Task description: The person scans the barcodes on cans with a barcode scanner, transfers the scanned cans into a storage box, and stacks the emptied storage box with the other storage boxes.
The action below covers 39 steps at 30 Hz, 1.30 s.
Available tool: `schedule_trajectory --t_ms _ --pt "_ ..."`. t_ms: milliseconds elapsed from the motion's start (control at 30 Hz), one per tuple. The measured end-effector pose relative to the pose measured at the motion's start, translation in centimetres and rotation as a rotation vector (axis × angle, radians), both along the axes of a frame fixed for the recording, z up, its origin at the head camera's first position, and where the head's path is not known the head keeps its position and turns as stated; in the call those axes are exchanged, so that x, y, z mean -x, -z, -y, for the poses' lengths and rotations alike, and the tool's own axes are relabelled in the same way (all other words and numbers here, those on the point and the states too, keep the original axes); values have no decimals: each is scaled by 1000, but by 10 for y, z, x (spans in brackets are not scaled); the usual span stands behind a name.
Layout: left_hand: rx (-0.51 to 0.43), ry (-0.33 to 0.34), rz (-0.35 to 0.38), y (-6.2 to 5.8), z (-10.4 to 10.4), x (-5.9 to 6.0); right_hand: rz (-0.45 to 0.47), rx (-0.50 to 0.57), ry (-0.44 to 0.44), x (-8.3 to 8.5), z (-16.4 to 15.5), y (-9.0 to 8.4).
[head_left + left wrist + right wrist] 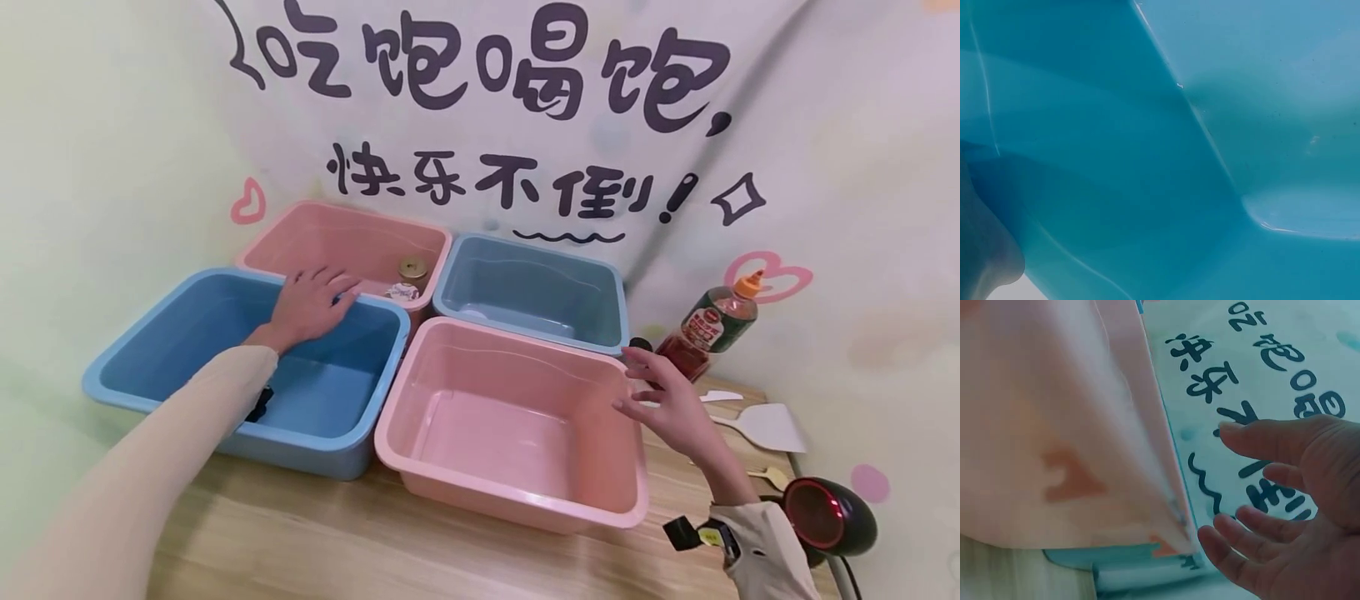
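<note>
My left hand reaches over the back rim of the large blue basin, with fingers stretched toward the pink basin behind. Only part of that hand shows at the lower left of the left wrist view, against blue walls. Beside the right rim of the front pink basin is my right hand, its thumb and fingers spread and slightly bent. Nothing lies between the fingers of this hand in the right wrist view. A sauce bottle with an orange cap stands just beyond it.
The rear pink basin contains a can and a small tub with a patterned lid. A smaller blue basin sits beside it. At right are a white spatula, a yellow utensil and a black device with a red ring.
</note>
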<state>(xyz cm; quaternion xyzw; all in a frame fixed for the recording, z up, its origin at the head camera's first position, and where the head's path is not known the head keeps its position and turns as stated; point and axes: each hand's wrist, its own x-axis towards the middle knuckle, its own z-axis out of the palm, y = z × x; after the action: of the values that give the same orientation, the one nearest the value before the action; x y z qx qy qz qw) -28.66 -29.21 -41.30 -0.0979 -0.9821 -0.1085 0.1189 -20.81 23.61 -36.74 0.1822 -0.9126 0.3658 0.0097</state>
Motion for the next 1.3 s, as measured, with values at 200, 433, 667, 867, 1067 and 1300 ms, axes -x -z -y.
schedule_trajectory --t_ms 200,433,667,867,1067,1300 --pt "-2 1 -8 0 2 1 64 82 155 -14 -13 13" --pt "-6 -4 14 0 0 1 319 249 188 -25 -17 29" --pt "6 3 30 -1 -1 1 394 339 167 -25 -19 34" --pt "-4 5 38 -1 2 -1 406 375 155 -25 -19 36" --pt "-4 4 64 -4 1 -3 404 375 161 -26 -20 36" --pt "-14 1 86 -6 0 -2 393 363 155 -29 -28 36"
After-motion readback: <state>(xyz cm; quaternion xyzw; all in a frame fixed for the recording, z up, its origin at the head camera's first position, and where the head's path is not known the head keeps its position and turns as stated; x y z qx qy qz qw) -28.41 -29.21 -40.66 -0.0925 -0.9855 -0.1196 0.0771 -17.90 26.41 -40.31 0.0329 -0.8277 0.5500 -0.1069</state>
